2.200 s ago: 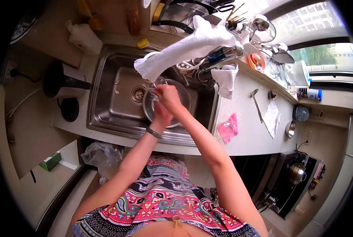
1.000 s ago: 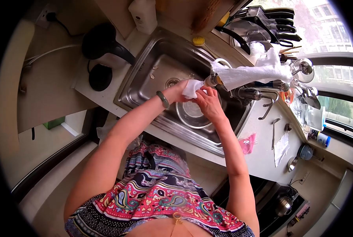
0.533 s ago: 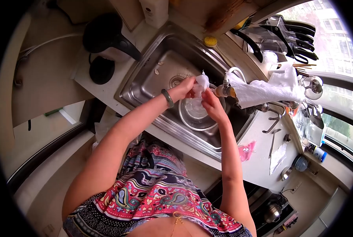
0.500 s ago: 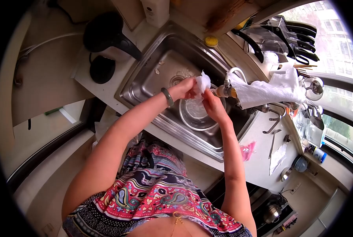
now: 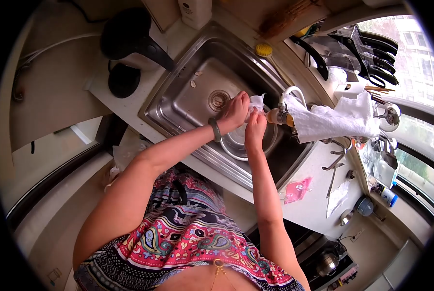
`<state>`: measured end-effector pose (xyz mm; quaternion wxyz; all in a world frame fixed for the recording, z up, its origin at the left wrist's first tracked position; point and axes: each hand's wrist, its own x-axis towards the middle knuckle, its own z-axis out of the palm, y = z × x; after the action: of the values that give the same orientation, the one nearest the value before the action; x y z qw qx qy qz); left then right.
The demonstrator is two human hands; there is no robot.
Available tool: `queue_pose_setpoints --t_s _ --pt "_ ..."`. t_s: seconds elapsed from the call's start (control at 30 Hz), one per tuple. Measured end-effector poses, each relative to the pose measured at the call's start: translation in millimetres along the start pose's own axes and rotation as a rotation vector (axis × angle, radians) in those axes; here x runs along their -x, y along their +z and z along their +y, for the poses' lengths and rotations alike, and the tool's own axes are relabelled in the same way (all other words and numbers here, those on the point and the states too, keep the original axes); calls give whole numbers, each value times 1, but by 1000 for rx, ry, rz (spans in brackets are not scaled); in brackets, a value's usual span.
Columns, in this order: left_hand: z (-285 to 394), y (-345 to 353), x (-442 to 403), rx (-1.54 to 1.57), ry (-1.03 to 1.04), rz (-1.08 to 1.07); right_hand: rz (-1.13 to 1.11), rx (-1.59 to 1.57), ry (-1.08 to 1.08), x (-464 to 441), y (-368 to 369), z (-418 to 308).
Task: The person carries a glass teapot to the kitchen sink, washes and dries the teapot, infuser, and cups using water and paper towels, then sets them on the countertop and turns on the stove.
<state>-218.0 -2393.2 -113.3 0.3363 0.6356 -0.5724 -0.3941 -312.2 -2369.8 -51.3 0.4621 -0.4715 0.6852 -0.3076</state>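
Note:
A small wet white cloth (image 5: 258, 101) is bunched between my two hands over the sink (image 5: 205, 80). My left hand (image 5: 236, 112), a bracelet at its wrist, is closed around one side of it. The fingers of my right hand (image 5: 256, 127) pinch its lower end. Just to the right is the faucet's brass-coloured spout end (image 5: 279, 117), close to my right hand. Below both hands a round bowl (image 5: 274, 146) stands in the sink, partly hidden by my wrists. Folds of the cloth inside my fingers are hidden.
A larger white towel (image 5: 333, 118) hangs over the faucet. Behind the sink lies a yellow brush (image 5: 264, 49). An electric kettle (image 5: 129, 39) stands left, and knives (image 5: 379, 56) fill a rack at upper right. A pink packet (image 5: 298, 190) lies on the counter.
My hands have drawn closer together around the white cloth, which is now more bunched. My left hand has turned and moved slightly down. The whole view has shifted a little.

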Motion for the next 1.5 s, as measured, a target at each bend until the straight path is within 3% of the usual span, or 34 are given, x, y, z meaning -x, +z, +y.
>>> queue_pose_setpoints --t_s 0.07,0.13,0.2,0.27,0.33,0.37,0.4,0.43,0.47,0.53,0.57,0.6,0.67,0.7,0.73,0.83,0.9,1.1,1.2,1.27,1.3,1.4,1.43,1.5 --pt "36 -28 7 272 -4 128 11 -132 -20 -2 0 3" --pt "39 -30 5 324 10 154 15 -264 -44 -4 -5 5" --pt "40 -42 -1 889 -699 -435 -59 164 -475 -6 -21 6" --pt "10 -39 -13 924 -868 -734 -191 424 -845 -17 -34 22" --pt "12 -29 -14 998 -753 -591 -197 474 -923 -20 -31 19" --pt "15 -22 -10 920 -666 -423 -197 475 -923 -17 -24 19" --pt "21 -21 -6 838 -578 -256 -89 215 -569 -12 -11 18" --pt "19 -26 -6 208 -240 -131 19 -42 -211 -10 -4 18" --pt "22 -28 -1 208 -239 -135 23 -43 -210 -14 -4 17" --pt "41 -40 12 5 118 71 -38 -775 259 -27 -3 20" --pt "41 -40 12 100 126 96 -81 -663 225 -27 -5 22" --pt "36 -38 9 99 127 99 -53 -510 26 -12 -3 1" --pt "23 -31 3 275 18 17 -179 -40 -338 -10 -10 -5" --pt "14 -29 2 275 118 -36 -177 377 -574 -12 -22 5" --pt "20 -31 0 969 -409 -223 -129 566 -878 -14 -29 -5" --pt "28 -40 -3 1011 -549 -321 -135 593 -841 3 -40 -30" --pt "35 -44 -5 1064 -710 -410 48 496 -715 12 -42 -41" --pt "37 -51 -5 953 -608 -600 -209 701 -881 1 -56 -46" --pt "40 -44 -4 962 -542 -419 -262 711 -915 2 -50 -40" --pt "55 -44 0 868 -499 -294 -150 389 -665 10 -41 -35" --pt "59 -44 1 952 -559 -279 -261 -136 -289 12 -35 -35" --pt "61 -44 5 1055 -623 -249 -171 -248 -248 15 -25 -33" --pt "54 -45 5 983 -607 -327 -54 238 -633 11 -29 -42" --pt "50 -42 5 908 -588 -405 -114 350 -733 2 -35 -29"
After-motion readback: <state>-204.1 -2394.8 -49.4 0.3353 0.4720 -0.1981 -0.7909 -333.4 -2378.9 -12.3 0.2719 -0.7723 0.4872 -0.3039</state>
